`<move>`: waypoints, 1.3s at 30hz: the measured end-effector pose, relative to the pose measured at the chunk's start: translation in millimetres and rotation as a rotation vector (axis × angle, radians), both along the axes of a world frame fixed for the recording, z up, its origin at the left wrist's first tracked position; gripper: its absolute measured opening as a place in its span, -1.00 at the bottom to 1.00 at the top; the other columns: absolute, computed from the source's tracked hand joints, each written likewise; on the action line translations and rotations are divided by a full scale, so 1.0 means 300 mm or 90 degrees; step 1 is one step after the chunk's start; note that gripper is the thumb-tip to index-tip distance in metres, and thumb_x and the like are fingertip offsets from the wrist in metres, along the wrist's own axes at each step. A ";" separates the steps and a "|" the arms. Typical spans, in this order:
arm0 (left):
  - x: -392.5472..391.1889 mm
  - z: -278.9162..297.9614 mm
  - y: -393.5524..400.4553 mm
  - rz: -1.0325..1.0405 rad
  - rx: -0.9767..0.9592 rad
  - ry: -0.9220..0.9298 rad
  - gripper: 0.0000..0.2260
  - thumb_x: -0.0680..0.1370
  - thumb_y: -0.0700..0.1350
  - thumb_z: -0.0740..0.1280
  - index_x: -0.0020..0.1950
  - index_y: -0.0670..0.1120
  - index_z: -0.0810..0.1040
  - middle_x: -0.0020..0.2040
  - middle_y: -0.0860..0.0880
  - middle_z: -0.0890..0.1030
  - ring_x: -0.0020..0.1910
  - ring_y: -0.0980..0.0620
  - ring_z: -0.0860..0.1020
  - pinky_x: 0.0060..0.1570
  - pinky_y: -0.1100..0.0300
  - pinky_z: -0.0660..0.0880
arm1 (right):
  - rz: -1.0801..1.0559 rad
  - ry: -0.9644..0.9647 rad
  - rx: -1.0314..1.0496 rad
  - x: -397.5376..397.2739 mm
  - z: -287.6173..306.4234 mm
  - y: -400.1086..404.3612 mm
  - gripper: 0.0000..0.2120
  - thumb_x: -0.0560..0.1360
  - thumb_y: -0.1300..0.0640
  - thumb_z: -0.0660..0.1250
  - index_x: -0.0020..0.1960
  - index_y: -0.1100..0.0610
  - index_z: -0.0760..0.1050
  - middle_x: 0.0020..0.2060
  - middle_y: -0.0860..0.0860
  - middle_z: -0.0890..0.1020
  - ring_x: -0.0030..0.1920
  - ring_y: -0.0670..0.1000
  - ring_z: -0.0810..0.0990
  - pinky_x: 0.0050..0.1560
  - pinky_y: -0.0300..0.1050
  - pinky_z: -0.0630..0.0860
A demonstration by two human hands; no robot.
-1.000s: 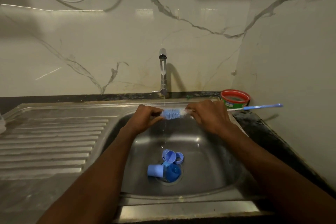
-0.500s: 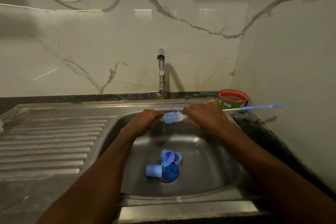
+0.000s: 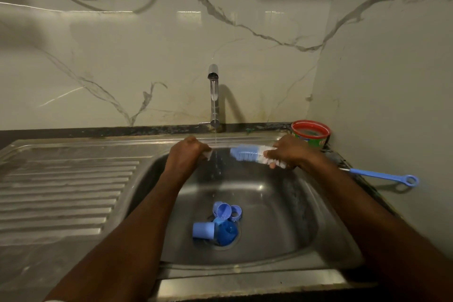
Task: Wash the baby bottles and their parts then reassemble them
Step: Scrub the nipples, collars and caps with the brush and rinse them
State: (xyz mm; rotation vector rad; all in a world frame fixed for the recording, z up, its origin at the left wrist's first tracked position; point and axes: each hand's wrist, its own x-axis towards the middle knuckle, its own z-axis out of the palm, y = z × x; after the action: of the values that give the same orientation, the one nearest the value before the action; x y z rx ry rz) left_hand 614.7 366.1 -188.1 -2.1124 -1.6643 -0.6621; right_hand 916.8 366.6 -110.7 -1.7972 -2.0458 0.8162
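Head view: red tub [image 3: 310, 133] beside sink [image 3: 282, 203].

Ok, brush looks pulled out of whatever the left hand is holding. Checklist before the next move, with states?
1. Water running: a thin stream falls from the tap between the hands. Ok.
2. Right hand has a firm grip on the brush, at the bristle base. Ok.
3. Left hand holds a small clear part; which part it is, cannot tell.
4. Brush clear of that part: a gap shows between them. Ok.
5. Remaining blue parts lie in the sink over the drain; whether they are washed, cannot tell.
6. Red tub stands apart from the hands. Ok.
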 end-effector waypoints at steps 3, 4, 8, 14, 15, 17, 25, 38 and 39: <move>0.031 -0.029 0.007 0.039 -0.016 -0.146 -0.71 0.51 0.03 0.49 0.22 0.07 0.65 0.11 -0.03 0.66 0.06 0.04 0.58 -0.02 0.19 0.49 | -0.002 -0.175 0.140 -0.012 -0.038 -0.040 -0.77 0.55 -0.11 0.37 0.00 0.04 0.63 -0.27 -0.08 0.71 -0.15 -0.01 0.67 0.00 0.02 0.62; 0.052 -0.031 0.008 0.035 -0.019 -0.222 -0.71 0.50 0.02 0.52 0.20 0.05 0.66 0.09 0.00 0.68 0.02 0.08 0.60 -0.02 0.24 0.50 | -0.005 -0.213 0.181 -0.023 -0.054 -0.058 -0.76 0.54 -0.14 0.36 0.02 0.02 0.62 -0.24 -0.08 0.70 -0.11 -0.02 0.65 0.01 0.00 0.59; 0.111 -0.015 -0.011 0.008 -0.079 -0.489 -0.74 0.43 -0.04 0.58 0.09 -0.03 0.71 -0.10 0.08 0.70 -0.21 0.29 0.59 -0.09 0.40 0.52 | -0.017 -0.289 0.287 -0.062 -0.103 -0.101 -0.69 0.55 -0.21 0.31 0.14 -0.04 0.58 -0.03 -0.01 0.66 -0.04 0.04 0.62 -0.10 -0.06 0.49; 0.144 0.001 -0.049 0.033 -0.115 -0.670 -0.76 0.44 -0.10 0.59 0.07 -0.06 0.69 -0.08 0.01 0.72 -0.15 0.20 0.65 -0.15 0.38 0.57 | 0.005 -0.287 0.293 -0.084 -0.114 -0.130 -0.73 0.57 -0.19 0.29 0.15 -0.08 0.59 -0.04 -0.01 0.66 -0.06 0.03 0.63 -0.08 -0.05 0.54; 0.152 0.013 -0.045 0.036 -0.108 -0.702 -0.74 0.43 -0.09 0.59 0.08 -0.06 0.69 -0.07 -0.01 0.73 -0.12 0.15 0.67 -0.09 0.26 0.63 | 0.006 -0.282 0.291 -0.087 -0.115 -0.134 -0.74 0.57 -0.18 0.29 0.15 -0.09 0.60 -0.04 -0.02 0.66 -0.07 0.02 0.63 -0.06 -0.04 0.56; 0.161 0.044 -0.033 0.050 -0.103 -0.703 -0.72 0.42 -0.04 0.60 0.10 -0.04 0.71 -0.06 -0.01 0.74 -0.08 0.10 0.68 0.03 0.10 0.65 | 0.010 -0.280 0.292 -0.096 -0.120 -0.136 -0.74 0.56 -0.19 0.29 0.16 -0.11 0.59 -0.03 -0.05 0.66 -0.06 0.01 0.63 -0.04 -0.04 0.56; 0.180 0.040 -0.019 0.096 -0.045 -0.687 -0.75 0.47 -0.05 0.56 0.11 -0.08 0.70 -0.05 0.00 0.72 -0.09 0.13 0.64 -0.02 0.27 0.54 | 0.030 -0.288 0.290 -0.105 -0.125 -0.139 -0.73 0.57 -0.20 0.29 0.18 -0.11 0.59 0.02 -0.05 0.66 0.01 0.01 0.62 -0.04 -0.04 0.52; 0.170 0.022 -0.029 0.015 -0.105 -0.655 -0.78 0.54 -0.09 0.49 0.17 0.03 0.60 -0.08 0.01 0.70 -0.17 0.10 0.69 -0.20 0.30 0.62 | 0.036 -0.296 0.278 -0.095 -0.126 -0.146 -0.73 0.57 -0.19 0.28 0.18 -0.11 0.58 0.01 -0.06 0.67 0.04 0.03 0.63 -0.06 -0.06 0.49; 0.168 0.025 -0.029 0.029 -0.076 -0.659 -0.74 0.52 -0.07 0.51 0.19 0.00 0.60 -0.05 0.01 0.70 -0.13 0.09 0.69 -0.11 0.21 0.65 | 0.035 -0.294 0.278 -0.093 -0.125 -0.147 -0.74 0.57 -0.18 0.28 0.18 -0.11 0.58 0.01 -0.05 0.67 0.04 0.03 0.63 -0.06 -0.06 0.48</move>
State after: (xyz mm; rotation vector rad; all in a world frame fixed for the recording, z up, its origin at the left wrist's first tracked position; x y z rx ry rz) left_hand 665.2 357.5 -180.5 -1.8783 -2.2371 -1.8945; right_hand 889.0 322.4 -148.1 -1.7869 -2.3186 -0.0627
